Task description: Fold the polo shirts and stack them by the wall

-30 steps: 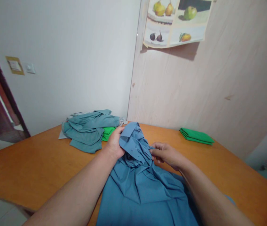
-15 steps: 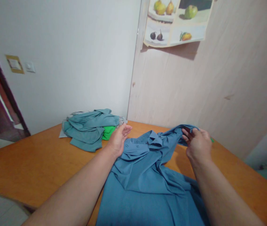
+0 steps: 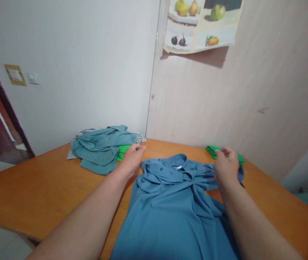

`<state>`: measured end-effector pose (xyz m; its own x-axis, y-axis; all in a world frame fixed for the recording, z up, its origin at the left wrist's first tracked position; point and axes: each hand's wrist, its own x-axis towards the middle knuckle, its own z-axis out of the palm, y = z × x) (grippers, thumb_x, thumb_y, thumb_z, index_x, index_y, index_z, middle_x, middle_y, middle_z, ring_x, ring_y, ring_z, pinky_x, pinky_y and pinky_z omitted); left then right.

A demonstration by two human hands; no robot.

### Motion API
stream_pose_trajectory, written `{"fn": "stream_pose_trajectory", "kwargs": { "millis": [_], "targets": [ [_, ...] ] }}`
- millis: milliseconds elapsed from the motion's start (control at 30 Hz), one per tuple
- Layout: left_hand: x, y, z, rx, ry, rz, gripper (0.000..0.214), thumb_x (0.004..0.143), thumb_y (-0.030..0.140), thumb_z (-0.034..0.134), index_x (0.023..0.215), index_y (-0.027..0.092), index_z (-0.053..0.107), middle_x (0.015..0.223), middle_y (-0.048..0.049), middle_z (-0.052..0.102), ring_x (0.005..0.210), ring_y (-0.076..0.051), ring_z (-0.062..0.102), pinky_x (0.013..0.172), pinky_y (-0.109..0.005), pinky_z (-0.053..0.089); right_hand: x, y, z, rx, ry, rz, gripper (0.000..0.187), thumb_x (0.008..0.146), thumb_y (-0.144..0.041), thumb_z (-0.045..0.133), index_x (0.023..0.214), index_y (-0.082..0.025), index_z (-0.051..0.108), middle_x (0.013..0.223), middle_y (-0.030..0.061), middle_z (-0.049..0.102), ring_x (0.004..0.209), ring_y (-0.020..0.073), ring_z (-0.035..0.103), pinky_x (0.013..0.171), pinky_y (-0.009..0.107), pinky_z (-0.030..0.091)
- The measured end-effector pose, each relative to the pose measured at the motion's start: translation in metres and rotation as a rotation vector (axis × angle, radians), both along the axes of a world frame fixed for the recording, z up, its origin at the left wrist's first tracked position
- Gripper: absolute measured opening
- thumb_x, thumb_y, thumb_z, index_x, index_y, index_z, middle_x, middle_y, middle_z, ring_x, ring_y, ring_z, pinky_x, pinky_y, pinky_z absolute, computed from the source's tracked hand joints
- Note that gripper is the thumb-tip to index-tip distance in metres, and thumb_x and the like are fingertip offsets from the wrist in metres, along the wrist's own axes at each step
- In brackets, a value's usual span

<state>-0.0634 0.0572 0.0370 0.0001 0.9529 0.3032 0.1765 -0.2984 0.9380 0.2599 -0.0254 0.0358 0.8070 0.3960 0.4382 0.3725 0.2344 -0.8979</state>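
Observation:
A blue collared shirt (image 3: 167,213) lies front up on the wooden table, its collar and buttons at the far end and its body toward me. My left hand (image 3: 132,159) hovers beside the shirt's left shoulder, fingertips pressed together with no cloth visible between them. Over the right sleeve (image 3: 205,175) is my right hand (image 3: 227,164), fingers loosely curled and a gap between thumb and fingertips. No fabric shows in that gap; the hand and wrist hide part of the sleeve, whose end shows beyond them.
A heap of teal clothes (image 3: 102,146) with a green piece (image 3: 122,152) sits at the back left of the orange-brown table (image 3: 61,184). Folded green cloth (image 3: 212,151) lies at the back right. Walls stand behind, with a fruit poster (image 3: 202,27) above.
The raised right sleeve has come down onto the table and my right hand has let it go. The collar has spread open. My left fingers have closed together.

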Motion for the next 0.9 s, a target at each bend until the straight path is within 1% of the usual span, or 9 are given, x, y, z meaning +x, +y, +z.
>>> {"fn": "stream_pose_trajectory", "kwargs": {
  "millis": [67,167,233,333,467,567,667,800,900],
  "targets": [
    [-0.002,0.002,-0.006,0.027,0.227,-0.050,0.033,0.079,0.051,0.059,0.070,0.019,0.061,0.067,-0.0004,0.061,0.066,-0.018,0.054,0.061,-0.027,0.036,-0.013,0.001,-0.003,-0.100,-0.033,0.128,0.041,0.076,-0.045,0.061,0.108,-0.019,0.061,0.101,0.0064,0.068,0.092,0.0205,0.065,0.077,0.030,0.049],
    [-0.004,0.003,-0.014,0.073,0.513,-0.127,0.043,0.077,0.059,0.061,0.058,0.021,0.057,0.055,-0.0001,0.055,0.054,-0.017,0.049,0.052,-0.027,0.028,-0.029,0.002,-0.013,-0.428,-0.179,0.394,0.044,0.079,-0.054,0.061,0.104,-0.018,0.065,0.093,0.0090,0.071,0.078,0.0222,0.067,0.069,0.032,0.050],
    [-0.003,0.001,-0.016,0.073,0.601,-0.176,0.045,0.076,0.062,0.062,0.057,0.021,0.058,0.054,-0.0011,0.056,0.052,-0.017,0.049,0.049,-0.027,0.026,-0.036,0.002,-0.021,-0.628,-0.353,0.407,0.055,0.077,-0.063,0.063,0.107,-0.017,0.067,0.096,0.0131,0.072,0.083,0.0260,0.068,0.073,0.035,0.049],
    [-0.002,-0.004,-0.014,0.000,0.656,-0.297,0.043,0.077,0.057,0.061,0.055,0.021,0.058,0.052,-0.0018,0.057,0.048,-0.016,0.050,0.046,-0.027,0.026,-0.039,0.002,-0.029,-0.805,-0.536,0.346,0.067,0.069,-0.070,0.069,0.110,-0.017,0.068,0.107,0.0174,0.071,0.099,0.0315,0.066,0.080,0.038,0.047],
    [-0.004,-0.007,-0.012,-0.089,0.749,-0.458,0.028,0.072,0.035,0.061,0.050,0.020,0.052,0.046,0.0020,0.050,0.042,-0.013,0.044,0.045,-0.025,0.024,-0.037,0.003,-0.034,-0.979,-0.612,0.353,0.046,0.068,-0.062,0.071,0.086,-0.020,0.070,0.094,0.0134,0.073,0.092,0.0310,0.066,0.074,0.036,0.045],
    [-0.006,-0.003,-0.010,-0.027,0.782,-0.358,0.023,0.070,0.027,0.059,0.050,0.019,0.050,0.046,0.0034,0.046,0.043,-0.012,0.042,0.046,-0.025,0.023,-0.033,0.007,-0.035,-0.923,-0.508,0.348,0.020,0.063,-0.038,0.074,0.062,-0.021,0.063,0.069,0.0051,0.066,0.074,0.0236,0.061,0.064,0.030,0.039],
    [-0.007,-0.001,-0.001,0.077,0.682,-0.090,0.020,0.075,0.027,0.055,0.057,0.020,0.054,0.052,0.0023,0.052,0.051,-0.013,0.047,0.050,-0.025,0.025,-0.027,0.010,-0.032,-0.800,-0.381,0.356,0.018,0.059,-0.024,0.070,0.051,-0.022,0.054,0.052,-0.0009,0.053,0.060,0.0169,0.052,0.056,0.027,0.031],
    [-0.010,-0.002,0.013,0.206,0.389,0.225,0.020,0.085,0.034,0.050,0.077,0.021,0.063,0.067,0.0014,0.061,0.064,-0.016,0.055,0.057,-0.024,0.033,-0.021,0.008,-0.020,-0.556,-0.153,0.302,0.018,0.070,-0.032,0.058,0.057,-0.024,0.049,0.051,-0.0024,0.048,0.050,0.0145,0.043,0.048,0.027,0.027],
    [-0.013,0.000,0.015,0.233,0.223,0.273,0.025,0.089,0.037,0.046,0.084,0.020,0.063,0.074,-0.0001,0.064,0.070,-0.017,0.058,0.061,-0.025,0.037,-0.021,0.005,-0.012,-0.347,0.047,0.292,0.019,0.075,-0.040,0.053,0.064,-0.025,0.047,0.049,-0.0034,0.047,0.044,0.0141,0.038,0.045,0.028,0.026]
  ]
}}
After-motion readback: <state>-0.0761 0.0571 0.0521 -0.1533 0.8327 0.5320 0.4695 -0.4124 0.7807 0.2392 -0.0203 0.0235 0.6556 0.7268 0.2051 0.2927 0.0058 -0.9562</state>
